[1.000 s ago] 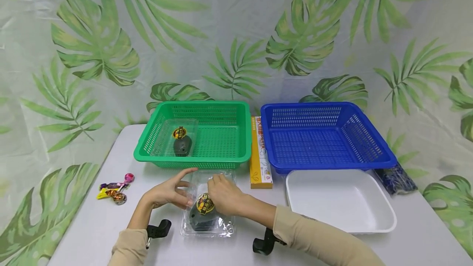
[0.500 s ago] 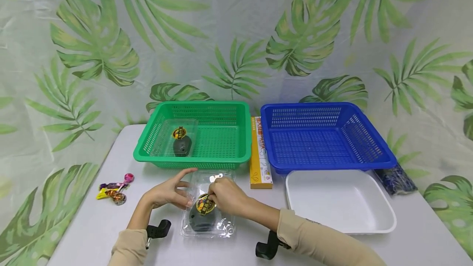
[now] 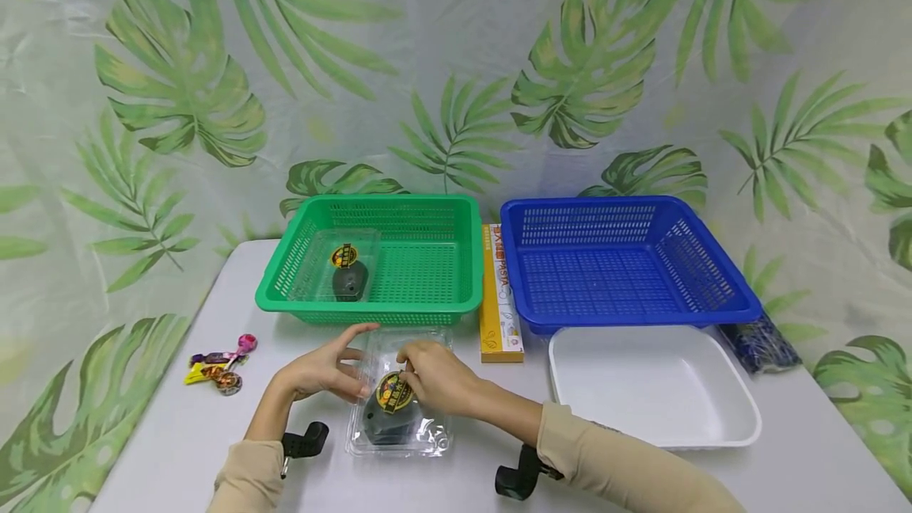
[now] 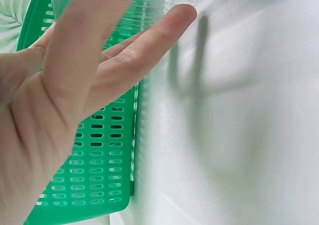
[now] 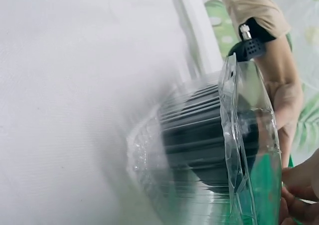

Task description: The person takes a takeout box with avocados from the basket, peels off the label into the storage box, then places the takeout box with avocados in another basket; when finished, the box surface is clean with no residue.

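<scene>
A clear plastic clamshell box (image 3: 427, 438) lies on the white table in front of me. It holds a dark rounded fruit (image 3: 378, 424) under a yellow-and-black sticker (image 3: 393, 392). My left hand (image 3: 324, 370) rests with straight fingers against the box's left side; in the left wrist view the left hand (image 4: 89, 85) reaches clear plastic at the top. My right hand (image 3: 431, 377) sits on the box's right side, its curled fingers pinching the lid by the sticker. In the right wrist view the box (image 5: 214, 150) fills the middle, with the right hand's fingertips (image 5: 299, 197) at its edge.
Behind the box stands a green basket (image 3: 370, 313) holding a second such clamshell (image 3: 347, 269). To its right come a yellow carton (image 3: 499, 315), a blue basket (image 3: 627, 315), a white tray (image 3: 655, 434) and a dark packet (image 3: 758, 343). Wrapped sweets (image 3: 221, 362) lie at the left.
My right hand's fingers have drawn back from the box's far edge to the lid near the sticker. The left hand and the box have stayed put.
</scene>
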{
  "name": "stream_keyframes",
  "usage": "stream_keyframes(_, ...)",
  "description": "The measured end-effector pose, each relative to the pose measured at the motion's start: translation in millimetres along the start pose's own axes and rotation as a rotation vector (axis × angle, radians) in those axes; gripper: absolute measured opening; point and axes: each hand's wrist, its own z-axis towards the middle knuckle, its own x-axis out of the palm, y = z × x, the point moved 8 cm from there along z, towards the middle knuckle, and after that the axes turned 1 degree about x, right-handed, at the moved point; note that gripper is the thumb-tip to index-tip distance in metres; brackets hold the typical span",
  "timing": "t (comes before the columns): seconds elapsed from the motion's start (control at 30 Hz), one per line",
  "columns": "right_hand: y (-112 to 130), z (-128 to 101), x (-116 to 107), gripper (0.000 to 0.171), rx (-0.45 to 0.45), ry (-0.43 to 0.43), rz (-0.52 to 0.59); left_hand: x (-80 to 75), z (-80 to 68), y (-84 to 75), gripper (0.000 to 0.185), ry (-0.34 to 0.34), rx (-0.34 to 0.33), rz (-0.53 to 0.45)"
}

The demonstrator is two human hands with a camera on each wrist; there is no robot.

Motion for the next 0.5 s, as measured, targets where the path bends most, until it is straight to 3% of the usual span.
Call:
stream_keyframes(0.13, 4.3, 0.5, 1.5, 0.025, -0.065, 0.066, -0.1, -0.3, -0.5, 0.6, 0.102, -0.001, -0.007, 0.003)
stream_keyframes(0.27, 11.3, 3.3, 6.6, 0.025, -0.213, 0.133, -0.229, 0.1, -0.9, 0.6, 0.102, 0.008, -0.009, 0.007)
stream_keyframes(0.37, 15.3, 5.2, 9.2, 0.024, -0.296, 0.152, -0.262, 0.0, -1.1, 0.1, 0.102, 0.013, -0.005, 0.007)
stream_keyframes(0.5, 22.1, 0.9, 10.2, 0.034, -0.328, 0.148, -0.285, 0.1, -1.1, -0.5, 0.102, 0.013, -0.004, 0.007)
